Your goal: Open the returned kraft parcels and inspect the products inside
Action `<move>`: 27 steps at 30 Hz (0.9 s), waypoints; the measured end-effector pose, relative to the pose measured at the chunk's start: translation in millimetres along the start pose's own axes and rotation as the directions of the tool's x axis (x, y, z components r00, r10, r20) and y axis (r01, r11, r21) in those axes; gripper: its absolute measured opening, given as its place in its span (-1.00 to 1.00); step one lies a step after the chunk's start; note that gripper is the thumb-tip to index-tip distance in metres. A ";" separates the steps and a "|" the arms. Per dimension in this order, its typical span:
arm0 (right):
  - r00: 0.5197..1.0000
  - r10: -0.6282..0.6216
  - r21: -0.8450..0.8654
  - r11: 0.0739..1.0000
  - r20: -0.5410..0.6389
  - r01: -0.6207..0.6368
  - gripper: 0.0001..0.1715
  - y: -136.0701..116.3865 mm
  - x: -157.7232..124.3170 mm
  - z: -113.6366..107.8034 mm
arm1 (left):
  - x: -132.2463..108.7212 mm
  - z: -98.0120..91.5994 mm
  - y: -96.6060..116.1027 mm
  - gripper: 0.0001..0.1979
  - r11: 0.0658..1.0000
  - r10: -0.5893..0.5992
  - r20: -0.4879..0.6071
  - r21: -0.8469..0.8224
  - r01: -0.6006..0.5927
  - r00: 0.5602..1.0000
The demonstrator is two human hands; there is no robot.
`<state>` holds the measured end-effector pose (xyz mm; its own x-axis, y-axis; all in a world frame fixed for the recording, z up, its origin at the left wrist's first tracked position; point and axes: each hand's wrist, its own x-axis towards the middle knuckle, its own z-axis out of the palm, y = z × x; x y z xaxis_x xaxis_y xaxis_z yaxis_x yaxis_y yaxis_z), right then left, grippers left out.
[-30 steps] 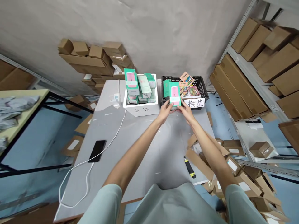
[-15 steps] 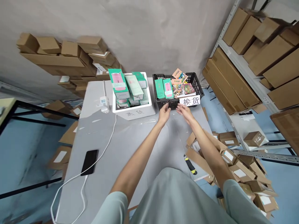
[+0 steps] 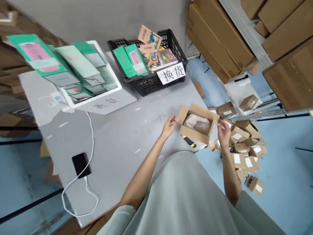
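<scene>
An open cardboard box [image 3: 208,138] sits at the table's right edge, its flaps folded outward. Crumpled whitish wrapping and a brownish thing lie inside; their kind is unclear. At the box's left flap, my left hand [image 3: 169,126] has its thumb and fingers closed on the edge. My right hand [image 3: 223,132] pinches the opposite flap, fingers curled. Just in front of the box lies a black and yellow utility knife [image 3: 188,141].
A black plastic crate [image 3: 146,85] with green boxes and colourful booklets stands at the back, beside a white bin [image 3: 114,101] of green boxes. A phone [image 3: 81,164] with a white cable lies on the left. Cartons [image 3: 246,153] are heaped on the floor at right.
Both hands have left the black crate's front and moved to the open cardboard box, one on each side. The view has turned and come nearer the table's right side.
</scene>
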<state>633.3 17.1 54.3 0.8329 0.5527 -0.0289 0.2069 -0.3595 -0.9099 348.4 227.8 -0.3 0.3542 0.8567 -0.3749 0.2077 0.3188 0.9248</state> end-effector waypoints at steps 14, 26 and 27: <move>0.891 0.107 -0.133 0.990 0.442 -0.053 -0.31 97.1 -35.4 -1.9 | -21.6 41.5 -1.7 0.19 0.767 0.017 0.490 0.553 -0.326 0.872; 0.793 -0.006 0.048 0.998 0.609 -0.029 0.50 102.7 37.3 7.5 | 44.4 20.3 5.8 0.20 0.749 -0.156 0.349 0.652 -0.120 0.924; 0.807 -0.001 0.091 0.994 0.591 -0.065 0.64 104.1 44.4 14.5 | 47.9 23.3 5.8 0.16 0.715 -0.112 0.262 0.691 -0.106 0.959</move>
<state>684.3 15.1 -47.8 0.3686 0.8905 -0.2667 0.1045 -0.3248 -0.9400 387.8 261.3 -14.4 0.5553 0.6795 -0.4796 0.7410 -0.1423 0.6563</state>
